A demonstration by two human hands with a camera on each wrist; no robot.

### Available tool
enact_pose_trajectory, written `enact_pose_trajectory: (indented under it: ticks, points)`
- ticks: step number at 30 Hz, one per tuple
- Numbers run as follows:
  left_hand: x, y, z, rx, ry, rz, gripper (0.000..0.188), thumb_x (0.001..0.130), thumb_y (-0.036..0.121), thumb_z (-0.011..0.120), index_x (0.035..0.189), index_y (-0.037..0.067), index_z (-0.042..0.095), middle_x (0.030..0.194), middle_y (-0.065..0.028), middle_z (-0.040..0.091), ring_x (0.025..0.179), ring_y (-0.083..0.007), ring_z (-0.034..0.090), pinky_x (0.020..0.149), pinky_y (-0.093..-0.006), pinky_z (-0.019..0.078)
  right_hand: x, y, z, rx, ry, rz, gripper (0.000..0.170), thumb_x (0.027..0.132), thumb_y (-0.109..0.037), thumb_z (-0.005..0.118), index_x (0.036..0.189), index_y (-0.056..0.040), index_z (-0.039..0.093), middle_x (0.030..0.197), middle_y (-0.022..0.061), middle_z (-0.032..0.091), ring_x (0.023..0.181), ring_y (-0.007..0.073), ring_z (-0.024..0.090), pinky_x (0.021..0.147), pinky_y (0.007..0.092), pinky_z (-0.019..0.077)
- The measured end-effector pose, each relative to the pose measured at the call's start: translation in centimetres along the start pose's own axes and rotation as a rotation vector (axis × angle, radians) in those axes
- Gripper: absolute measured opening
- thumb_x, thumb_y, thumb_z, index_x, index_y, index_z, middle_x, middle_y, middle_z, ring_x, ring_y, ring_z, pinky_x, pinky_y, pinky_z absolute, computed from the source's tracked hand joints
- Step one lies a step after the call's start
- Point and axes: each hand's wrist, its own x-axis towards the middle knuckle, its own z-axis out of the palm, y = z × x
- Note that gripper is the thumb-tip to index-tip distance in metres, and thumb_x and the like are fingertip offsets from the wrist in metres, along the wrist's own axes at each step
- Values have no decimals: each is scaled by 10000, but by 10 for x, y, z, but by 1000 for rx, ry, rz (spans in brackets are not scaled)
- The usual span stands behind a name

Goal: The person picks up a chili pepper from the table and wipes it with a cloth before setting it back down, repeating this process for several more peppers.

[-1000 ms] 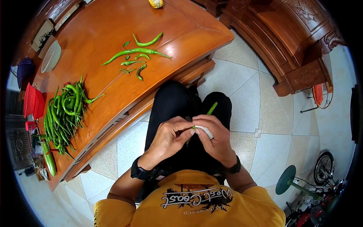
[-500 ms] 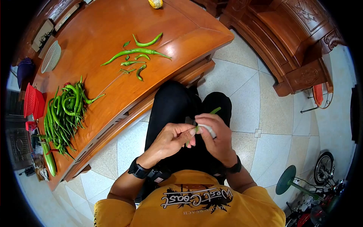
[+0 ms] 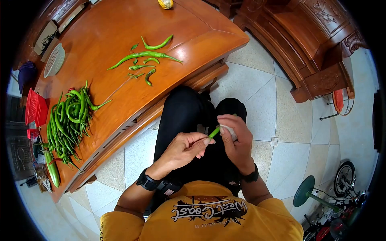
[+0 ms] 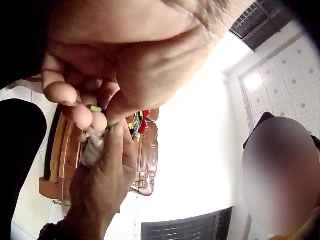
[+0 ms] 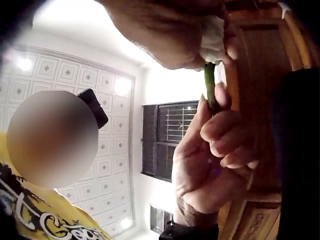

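My left hand [image 3: 181,148] pinches one end of a green chili pepper [image 3: 215,132] between thumb and fingers, over the lap. Around the pepper's farther part my right hand [image 3: 240,144] holds a folded white cloth [image 3: 230,131]. A short stretch of pepper shows bare between the two hands. In the right wrist view the pepper [image 5: 210,82] runs from the white cloth [image 5: 212,42] down to the left fingertips. Fingers mostly cover it in the left wrist view, where the cloth [image 4: 93,150] shows in the right hand [image 4: 102,182].
On the wooden table [image 3: 108,28] at left lies a large pile of green chilies [image 3: 68,120]. Several loose peppers and stem bits, among them a long chili [image 3: 142,54], lie nearer the corner. Red baskets [image 3: 37,107] and a white basket [image 3: 54,60] stand along the far left.
My right hand has slid to the right with the cloth, away from the left hand, baring more of the pepper between them. The left hand has stayed nearly in place.
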Motion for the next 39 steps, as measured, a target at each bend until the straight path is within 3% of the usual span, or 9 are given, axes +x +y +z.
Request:
enact_pose_trajectory:
  ticks: [6,9,12,19,24,26,29,39]
  points:
    - [1,-2,0,-59,-27,53,314,1021,242,437,995,7,643,636,10,511,597,-78,484,573,-223,403,-6,-13,8,103,-91,1,188,859,5,616,1046,-7,623,1085,157,629,930,280,642,796,338,517]
    - [-1,-1,-1,-162,-77,-25,323,1026,252,425,958,8,625,628,18,482,586,-77,463,567,-220,391,1,-3,0,-11,-2,-31,177,863,13,606,1039,1,627,1061,162,638,934,283,641,796,335,514]
    - [-3,3,-3,-170,-120,-35,321,1027,252,424,944,12,620,626,24,465,584,-74,447,567,-216,384,1,5,-5,27,74,84,171,870,19,595,1037,2,627,1055,168,642,922,282,640,791,334,514]
    - [-1,-1,-3,-233,-139,-28,330,1031,261,419,952,10,619,639,22,465,599,-77,450,574,-217,383,-1,-6,0,13,-9,-25,167,876,-7,603,1042,-2,626,1064,164,637,919,277,641,772,324,517]
    - [-1,-1,-3,-203,-105,-20,325,1028,262,430,969,6,622,642,23,460,605,-77,441,576,-218,378,-6,-10,5,64,-66,0,181,871,-5,604,1051,-3,629,1082,163,631,931,273,641,791,324,513]
    - [-2,1,-3,-202,-117,-37,325,1024,262,440,968,3,628,639,26,459,604,-77,443,576,-220,381,0,-7,-1,-12,-32,-34,174,869,-2,606,1040,0,634,1071,165,636,931,283,639,796,330,511]
    - [-3,1,-3,-174,-110,-39,318,1013,265,473,971,5,650,638,30,463,596,-70,443,565,-217,380,3,3,-9,-23,76,59,169,868,5,604,1034,8,637,1053,168,643,926,283,638,793,329,509]
    - [4,-5,2,-58,56,54,219,935,192,626,1038,8,687,716,20,560,593,-54,468,536,-216,393,-7,-12,6,87,-56,8,177,863,0,620,1040,-10,628,1069,162,630,907,263,639,768,303,510]
